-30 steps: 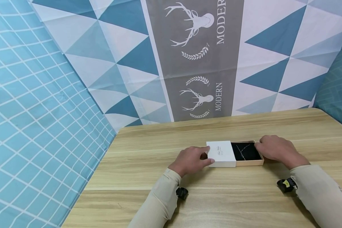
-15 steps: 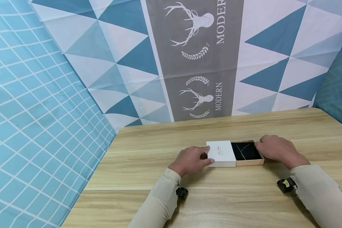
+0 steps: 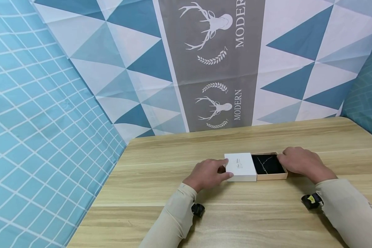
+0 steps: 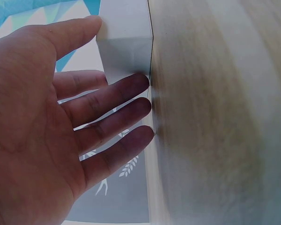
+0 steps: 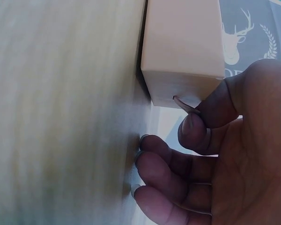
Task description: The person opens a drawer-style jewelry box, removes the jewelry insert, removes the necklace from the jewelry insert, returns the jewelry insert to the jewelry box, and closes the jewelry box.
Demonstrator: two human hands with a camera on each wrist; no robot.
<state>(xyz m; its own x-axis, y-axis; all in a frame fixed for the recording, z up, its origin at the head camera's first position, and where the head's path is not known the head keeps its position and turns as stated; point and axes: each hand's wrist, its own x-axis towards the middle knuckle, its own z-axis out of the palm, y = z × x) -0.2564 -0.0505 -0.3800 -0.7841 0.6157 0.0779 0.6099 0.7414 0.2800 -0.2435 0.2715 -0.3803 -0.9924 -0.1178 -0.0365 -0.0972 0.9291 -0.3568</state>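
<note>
White rectangular card sleeve [image 3: 242, 168]: left hand [image 3: 206, 174] is gripping it; peach rectangular card tray [image 3: 271, 177] is protruding rightward from sleeve; right hand [image 3: 300, 162] is pinching tray's pale thin tab [image 5: 184, 105].

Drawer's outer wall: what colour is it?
The drawer is pale peach outside, clearest in the right wrist view.

looks forward and down from the head, well back, over bench [image 3: 136, 193] to deer-print cloth [image 3: 215, 74]. from the left wrist, looks close past the left hand [image 4: 51, 126] at the white cover [image 4: 125, 42]; from the right wrist, equally close past the right hand [image 5: 243, 154] at the drawer [image 5: 182, 42]. shares bench and cloth across all three.
</note>
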